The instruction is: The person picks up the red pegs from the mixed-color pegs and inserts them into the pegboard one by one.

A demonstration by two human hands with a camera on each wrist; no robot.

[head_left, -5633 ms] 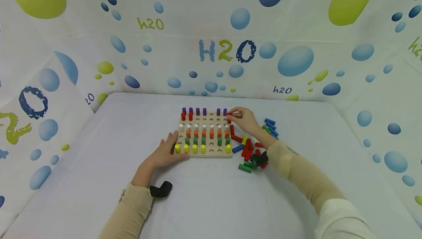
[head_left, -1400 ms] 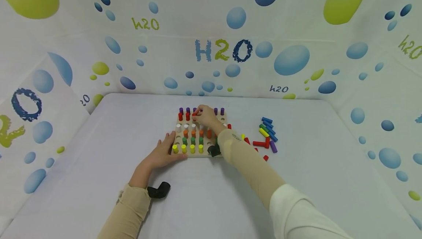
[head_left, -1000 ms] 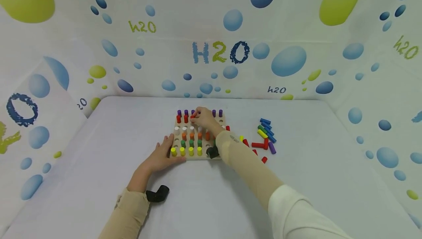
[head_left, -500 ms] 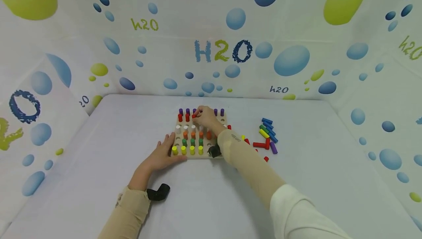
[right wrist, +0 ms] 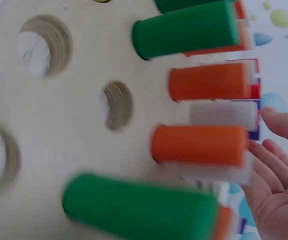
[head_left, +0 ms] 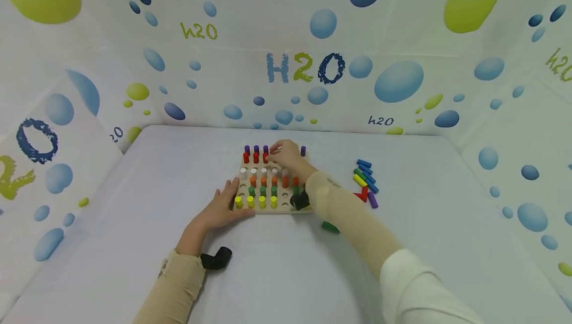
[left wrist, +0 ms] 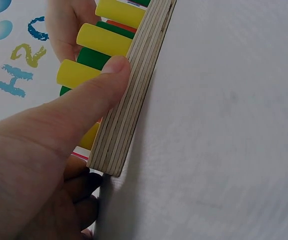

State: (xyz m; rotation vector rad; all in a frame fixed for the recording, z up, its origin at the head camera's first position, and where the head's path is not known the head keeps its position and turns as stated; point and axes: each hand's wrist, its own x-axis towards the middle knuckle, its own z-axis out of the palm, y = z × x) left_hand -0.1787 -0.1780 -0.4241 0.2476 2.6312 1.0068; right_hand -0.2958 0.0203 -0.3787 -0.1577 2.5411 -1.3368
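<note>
The wooden pegboard (head_left: 268, 211) bears upright pegs in rows of purple, red, white, orange, green and yellow. My left hand (head_left: 219, 209) holds its front left corner, the thumb along the front edge and the other fingers at the left side; in the left wrist view the thumb of that hand (left wrist: 48, 125) lies on the layered edge (left wrist: 128, 100). Over the back rows, my right hand (head_left: 289, 157) has its fingertips just right of the third red peg (head_left: 265, 157). In the right wrist view this hand (right wrist: 284, 190) shows spread fingers with nothing between them. It hides several pegs.
Right of the board lie loose blue pegs (head_left: 364, 163), a yellow peg (head_left: 359, 180), a purple peg (head_left: 373, 200) and red pegs (head_left: 364, 194). A green peg (head_left: 330, 227) lies nearer the front, beside the right sleeve, which covers part of the pile.
My right hand has let go of the third red peg, which stands in the red row, and has moved slightly right. The left hand keeps its place at the board.
</note>
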